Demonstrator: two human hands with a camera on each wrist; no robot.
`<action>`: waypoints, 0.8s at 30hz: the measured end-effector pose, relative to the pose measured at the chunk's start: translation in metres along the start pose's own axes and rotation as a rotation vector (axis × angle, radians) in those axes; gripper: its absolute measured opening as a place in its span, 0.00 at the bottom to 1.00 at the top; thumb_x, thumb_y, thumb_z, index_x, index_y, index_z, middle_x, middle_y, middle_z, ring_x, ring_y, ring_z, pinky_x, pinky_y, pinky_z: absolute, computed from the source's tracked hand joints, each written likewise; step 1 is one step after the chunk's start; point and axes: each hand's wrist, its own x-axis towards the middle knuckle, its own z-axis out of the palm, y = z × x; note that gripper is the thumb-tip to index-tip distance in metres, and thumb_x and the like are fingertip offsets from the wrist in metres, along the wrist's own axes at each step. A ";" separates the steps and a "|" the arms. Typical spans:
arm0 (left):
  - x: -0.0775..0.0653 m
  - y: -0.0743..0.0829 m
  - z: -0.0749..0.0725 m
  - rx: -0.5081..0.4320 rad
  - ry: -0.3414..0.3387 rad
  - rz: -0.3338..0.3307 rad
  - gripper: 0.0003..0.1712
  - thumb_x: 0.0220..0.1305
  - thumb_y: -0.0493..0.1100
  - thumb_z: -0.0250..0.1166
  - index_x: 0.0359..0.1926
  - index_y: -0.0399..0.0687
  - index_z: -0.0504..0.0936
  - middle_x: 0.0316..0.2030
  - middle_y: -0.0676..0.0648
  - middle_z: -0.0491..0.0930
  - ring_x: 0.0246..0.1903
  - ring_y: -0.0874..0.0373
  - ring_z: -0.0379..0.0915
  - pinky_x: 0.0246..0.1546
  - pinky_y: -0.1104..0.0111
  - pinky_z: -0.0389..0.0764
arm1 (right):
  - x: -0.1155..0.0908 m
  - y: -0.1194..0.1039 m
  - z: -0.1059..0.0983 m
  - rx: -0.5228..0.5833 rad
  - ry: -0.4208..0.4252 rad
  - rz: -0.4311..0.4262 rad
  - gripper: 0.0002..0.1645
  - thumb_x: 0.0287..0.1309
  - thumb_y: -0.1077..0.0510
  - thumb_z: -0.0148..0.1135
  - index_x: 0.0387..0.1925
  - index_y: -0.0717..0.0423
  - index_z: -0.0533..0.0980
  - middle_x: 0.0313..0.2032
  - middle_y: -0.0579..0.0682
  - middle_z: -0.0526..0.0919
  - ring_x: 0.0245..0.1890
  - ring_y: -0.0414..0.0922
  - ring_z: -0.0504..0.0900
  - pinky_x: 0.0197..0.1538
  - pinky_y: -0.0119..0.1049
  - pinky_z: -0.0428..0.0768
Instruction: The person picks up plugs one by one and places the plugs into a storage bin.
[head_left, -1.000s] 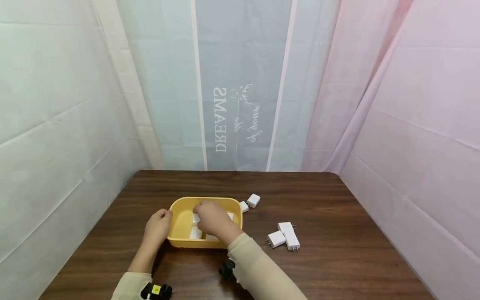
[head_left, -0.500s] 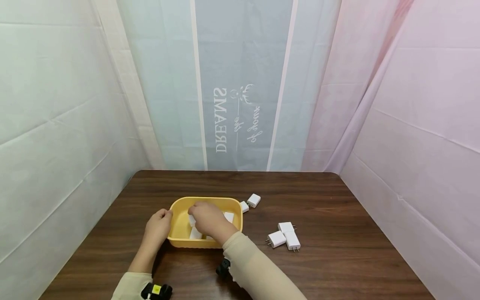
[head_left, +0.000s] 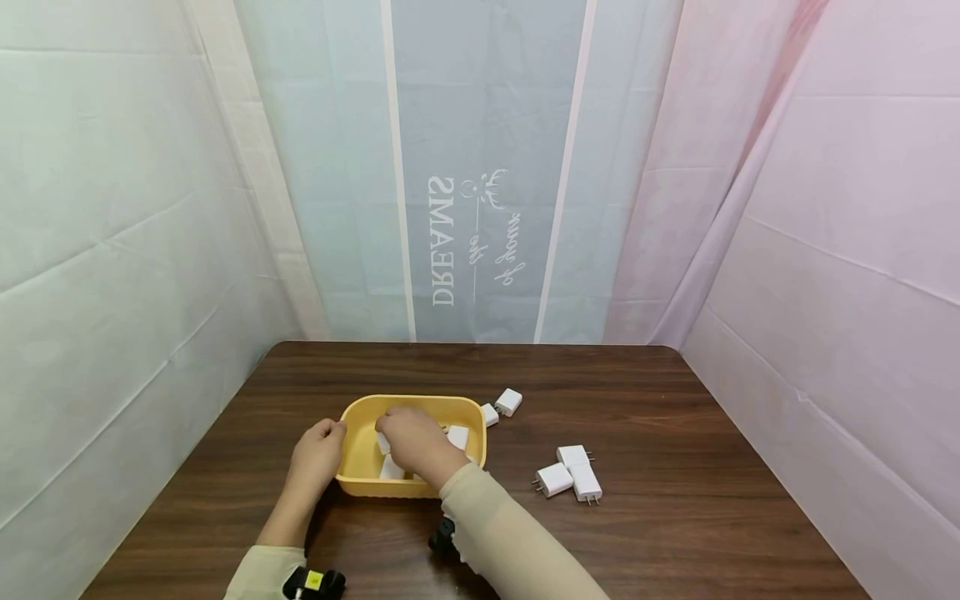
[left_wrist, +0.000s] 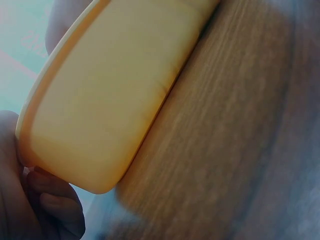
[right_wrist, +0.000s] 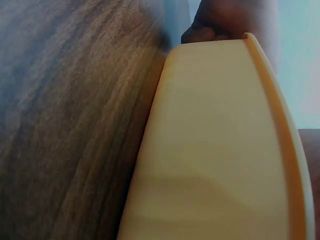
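A yellow plastic bin (head_left: 382, 488) stands on the brown table, with several white charger plugs inside. My left hand (head_left: 317, 454) pinches its left rim between thumb and fingers; the left wrist view shows curled fingers (left_wrist: 62, 212) under the bin's corner. Reaching over the front wall, my right hand (head_left: 420, 442) is down inside the bin with bent fingers at a white charger plug (head_left: 383, 442) near the middle. Another charger plug (head_left: 392, 468) lies just in front of it, and one more charger plug (head_left: 458, 436) is at the right end. The right fingertips are hidden behind the hand.
Two white chargers lie behind the bin's right end, the farther charger (head_left: 509, 402) in full view. To the right on the wooden table (head_left: 675, 500) are three more chargers close together, including a front charger (head_left: 586, 482). Fabric curtains (head_left: 480, 125) enclose the back and sides.
My right hand has shifted slightly left inside the bin with the charger plug at its fingers, uncovering more of the plug at the right end. My left hand keeps its place on the rim.
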 end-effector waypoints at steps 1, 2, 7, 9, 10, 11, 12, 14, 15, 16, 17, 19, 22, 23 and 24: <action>0.000 0.000 0.000 0.001 0.002 0.001 0.25 0.73 0.59 0.44 0.37 0.43 0.75 0.25 0.46 0.72 0.24 0.54 0.70 0.24 0.66 0.72 | 0.001 0.000 0.001 -0.003 -0.002 0.001 0.18 0.62 0.60 0.61 0.52 0.39 0.79 0.47 0.38 0.80 0.44 0.35 0.79 0.47 0.28 0.78; 0.001 0.000 0.001 0.001 0.003 0.002 0.25 0.73 0.59 0.44 0.37 0.43 0.75 0.25 0.46 0.72 0.24 0.54 0.70 0.24 0.66 0.71 | 0.001 0.000 0.001 -0.006 -0.004 0.003 0.18 0.62 0.60 0.62 0.52 0.39 0.79 0.47 0.38 0.80 0.44 0.35 0.79 0.46 0.28 0.78; 0.000 -0.001 0.001 -0.009 0.002 0.000 0.26 0.73 0.59 0.44 0.37 0.43 0.75 0.26 0.45 0.72 0.24 0.54 0.70 0.25 0.65 0.72 | 0.005 -0.001 0.006 -0.016 -0.011 0.000 0.18 0.63 0.59 0.61 0.52 0.38 0.78 0.47 0.38 0.80 0.45 0.35 0.79 0.48 0.29 0.78; 0.000 -0.002 0.002 -0.009 0.000 0.000 0.26 0.73 0.59 0.43 0.37 0.43 0.75 0.26 0.45 0.72 0.25 0.54 0.70 0.25 0.66 0.72 | 0.006 -0.001 0.007 -0.016 -0.016 -0.002 0.18 0.63 0.59 0.61 0.53 0.37 0.78 0.48 0.38 0.80 0.46 0.36 0.79 0.49 0.30 0.78; 0.000 -0.002 0.002 -0.009 -0.001 0.000 0.26 0.73 0.59 0.43 0.37 0.43 0.75 0.26 0.45 0.72 0.25 0.54 0.70 0.25 0.66 0.72 | 0.007 -0.001 0.008 -0.016 -0.019 -0.004 0.18 0.63 0.58 0.60 0.53 0.37 0.78 0.48 0.38 0.80 0.47 0.36 0.79 0.49 0.30 0.78; 0.000 -0.002 0.002 -0.008 -0.002 0.000 0.26 0.73 0.59 0.43 0.37 0.43 0.75 0.26 0.46 0.72 0.25 0.54 0.70 0.25 0.66 0.72 | 0.007 -0.002 0.009 -0.017 -0.022 -0.005 0.18 0.64 0.58 0.60 0.53 0.37 0.78 0.48 0.38 0.79 0.47 0.36 0.79 0.49 0.30 0.78; 0.000 -0.002 0.002 -0.007 -0.005 0.000 0.26 0.73 0.59 0.43 0.37 0.43 0.75 0.26 0.46 0.72 0.25 0.54 0.70 0.25 0.66 0.72 | 0.008 -0.002 0.009 -0.021 -0.025 -0.007 0.18 0.64 0.58 0.60 0.53 0.37 0.78 0.48 0.38 0.79 0.47 0.36 0.79 0.49 0.30 0.78; 0.000 -0.002 0.002 -0.008 -0.008 0.000 0.26 0.73 0.59 0.43 0.38 0.43 0.75 0.26 0.46 0.72 0.25 0.54 0.70 0.25 0.66 0.71 | 0.009 -0.002 0.010 -0.022 -0.030 -0.010 0.18 0.64 0.58 0.60 0.53 0.37 0.78 0.48 0.38 0.79 0.47 0.37 0.79 0.49 0.30 0.78; 0.000 -0.002 0.003 -0.009 -0.009 0.000 0.26 0.73 0.59 0.43 0.38 0.43 0.75 0.26 0.46 0.72 0.25 0.54 0.70 0.24 0.66 0.72 | 0.009 -0.002 0.011 -0.023 -0.032 -0.012 0.18 0.64 0.58 0.60 0.53 0.37 0.78 0.48 0.38 0.79 0.47 0.36 0.79 0.49 0.29 0.78; 0.000 -0.002 0.003 -0.010 -0.009 0.000 0.26 0.73 0.59 0.43 0.38 0.43 0.75 0.26 0.46 0.72 0.25 0.54 0.70 0.24 0.66 0.72 | 0.009 -0.002 0.012 -0.023 -0.033 -0.014 0.18 0.63 0.58 0.61 0.53 0.37 0.78 0.48 0.38 0.79 0.47 0.36 0.79 0.49 0.29 0.78; 0.000 -0.002 0.003 -0.011 -0.009 -0.001 0.26 0.73 0.59 0.43 0.38 0.43 0.75 0.26 0.46 0.72 0.25 0.54 0.70 0.24 0.66 0.72 | 0.010 -0.002 0.012 -0.024 -0.035 -0.017 0.19 0.63 0.58 0.61 0.53 0.37 0.78 0.48 0.38 0.79 0.47 0.36 0.79 0.49 0.29 0.78; 0.000 -0.002 0.003 -0.012 -0.006 -0.001 0.26 0.73 0.59 0.44 0.37 0.43 0.75 0.26 0.46 0.72 0.24 0.54 0.70 0.24 0.66 0.72 | 0.010 -0.001 0.013 -0.026 -0.036 -0.022 0.19 0.62 0.58 0.62 0.53 0.37 0.78 0.48 0.38 0.79 0.46 0.36 0.79 0.49 0.29 0.77; 0.001 -0.002 0.004 -0.012 -0.001 0.000 0.26 0.73 0.59 0.44 0.37 0.43 0.75 0.26 0.46 0.72 0.24 0.54 0.70 0.24 0.66 0.72 | 0.010 0.000 0.015 -0.028 -0.037 -0.027 0.18 0.62 0.59 0.62 0.52 0.37 0.78 0.46 0.38 0.79 0.45 0.36 0.79 0.48 0.29 0.77; 0.001 -0.002 0.004 -0.013 0.001 0.001 0.26 0.73 0.59 0.44 0.37 0.43 0.75 0.26 0.46 0.72 0.25 0.54 0.70 0.25 0.66 0.72 | 0.010 0.000 0.015 -0.027 -0.039 -0.028 0.18 0.62 0.60 0.61 0.51 0.37 0.78 0.46 0.38 0.79 0.44 0.36 0.79 0.48 0.29 0.77; 0.001 -0.002 0.004 -0.012 0.002 0.002 0.25 0.73 0.59 0.44 0.37 0.43 0.75 0.26 0.46 0.72 0.24 0.54 0.70 0.25 0.66 0.72 | 0.010 0.001 0.015 -0.028 -0.040 -0.031 0.18 0.62 0.60 0.61 0.51 0.37 0.79 0.46 0.38 0.79 0.44 0.36 0.79 0.48 0.29 0.78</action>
